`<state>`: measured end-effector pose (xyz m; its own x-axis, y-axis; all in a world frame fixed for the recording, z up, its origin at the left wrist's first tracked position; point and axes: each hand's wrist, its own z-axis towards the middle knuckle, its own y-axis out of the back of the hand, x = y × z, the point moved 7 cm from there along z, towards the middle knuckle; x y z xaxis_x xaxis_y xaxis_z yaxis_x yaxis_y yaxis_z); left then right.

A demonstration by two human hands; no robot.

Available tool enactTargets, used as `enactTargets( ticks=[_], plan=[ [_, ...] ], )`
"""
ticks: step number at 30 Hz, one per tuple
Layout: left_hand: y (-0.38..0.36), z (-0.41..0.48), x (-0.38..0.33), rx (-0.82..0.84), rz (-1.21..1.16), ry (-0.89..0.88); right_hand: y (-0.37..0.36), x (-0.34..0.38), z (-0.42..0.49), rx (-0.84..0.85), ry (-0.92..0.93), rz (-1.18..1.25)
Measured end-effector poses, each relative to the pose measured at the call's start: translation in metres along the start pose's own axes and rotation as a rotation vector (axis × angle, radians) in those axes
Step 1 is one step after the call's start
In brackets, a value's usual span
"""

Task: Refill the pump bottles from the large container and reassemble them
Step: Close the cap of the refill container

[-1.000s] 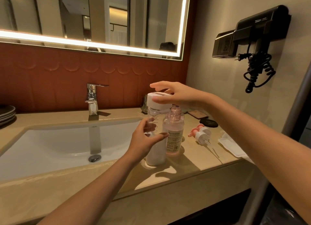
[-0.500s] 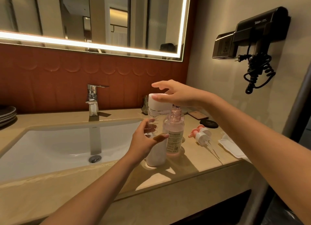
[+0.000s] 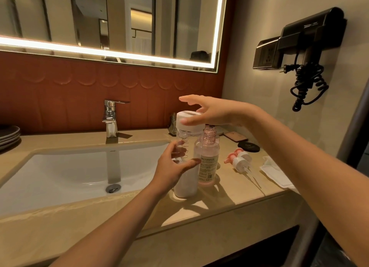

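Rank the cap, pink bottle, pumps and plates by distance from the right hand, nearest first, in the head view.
1. Cap: on the container, under the right hand, touching its thumb.
2. Pink bottle: just below the hand.
3. Pumps: on the counter, further right.
4. Plates: far left.

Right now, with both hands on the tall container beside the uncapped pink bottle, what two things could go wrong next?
The pink bottle stands open right beside the large container; a jolt could knock it over and spill it. The right hand rests on the white cap with fingers mostly straight, so it might slip while the left hand holds the body.
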<state>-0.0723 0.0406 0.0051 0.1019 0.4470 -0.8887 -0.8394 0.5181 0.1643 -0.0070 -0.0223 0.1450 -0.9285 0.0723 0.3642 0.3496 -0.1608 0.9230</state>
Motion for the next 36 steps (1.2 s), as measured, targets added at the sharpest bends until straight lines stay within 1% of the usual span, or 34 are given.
enactTargets(
  ticks=[2, 4, 8, 9, 10, 14, 16, 20, 21, 22, 24, 27, 29, 30, 32, 34, 35, 36],
  plan=[
    [0.000, 0.000, 0.001, -0.002, 0.003, 0.001, 0.002, 0.002, -0.001, 0.055, 0.011, -0.010],
    [-0.001, 0.000, 0.001, 0.000, 0.000, 0.005, 0.002, 0.000, 0.000, 0.051, 0.010, -0.030],
    [-0.001, -0.001, -0.001, 0.008, -0.010, 0.007, 0.003, 0.003, 0.000, -0.104, 0.024, -0.145],
    [-0.001, -0.001, -0.001, 0.012, -0.010, 0.009, 0.002, 0.004, 0.000, -0.120, 0.023, -0.166],
    [-0.001, -0.001, -0.001, 0.016, -0.010, 0.009, 0.002, 0.004, 0.000, -0.110, 0.018, -0.173],
    [-0.001, -0.001, -0.001, 0.009, -0.007, 0.006, 0.003, 0.004, 0.000, 0.044, 0.003, -0.093],
    [-0.001, -0.001, -0.001, 0.006, -0.011, 0.010, 0.005, 0.003, 0.000, 0.052, 0.005, -0.079],
    [-0.001, -0.001, -0.001, 0.013, -0.011, 0.006, 0.005, 0.000, 0.003, -0.127, -0.009, -0.149],
    [-0.001, 0.000, -0.001, 0.016, -0.013, 0.009, 0.004, 0.001, 0.003, -0.144, -0.019, -0.180],
    [-0.002, 0.000, -0.001, 0.021, -0.015, 0.012, 0.004, 0.002, 0.003, -0.132, -0.026, -0.218],
    [-0.002, 0.001, 0.000, 0.020, -0.015, 0.010, 0.004, 0.005, 0.004, -0.044, -0.009, -0.244],
    [0.000, 0.001, 0.001, 0.002, -0.004, -0.003, 0.005, 0.008, 0.002, 0.094, 0.032, -0.139],
    [-0.001, 0.001, 0.002, 0.001, -0.001, -0.001, 0.005, 0.006, 0.002, 0.111, 0.047, -0.134],
    [-0.001, 0.001, 0.002, 0.003, 0.001, 0.001, 0.006, 0.005, 0.003, 0.076, 0.057, -0.149],
    [-0.002, 0.001, 0.001, 0.003, 0.003, 0.002, 0.007, 0.005, 0.004, -0.052, 0.070, -0.216],
    [-0.001, 0.001, 0.000, 0.005, 0.001, 0.005, 0.005, 0.009, 0.006, -0.157, 0.065, -0.351],
    [-0.001, 0.000, 0.000, 0.010, 0.000, 0.007, 0.004, 0.010, 0.008, -0.181, 0.056, -0.411],
    [-0.001, 0.000, 0.000, 0.016, -0.001, 0.008, 0.003, 0.010, 0.010, -0.169, 0.033, -0.436]
  ],
)
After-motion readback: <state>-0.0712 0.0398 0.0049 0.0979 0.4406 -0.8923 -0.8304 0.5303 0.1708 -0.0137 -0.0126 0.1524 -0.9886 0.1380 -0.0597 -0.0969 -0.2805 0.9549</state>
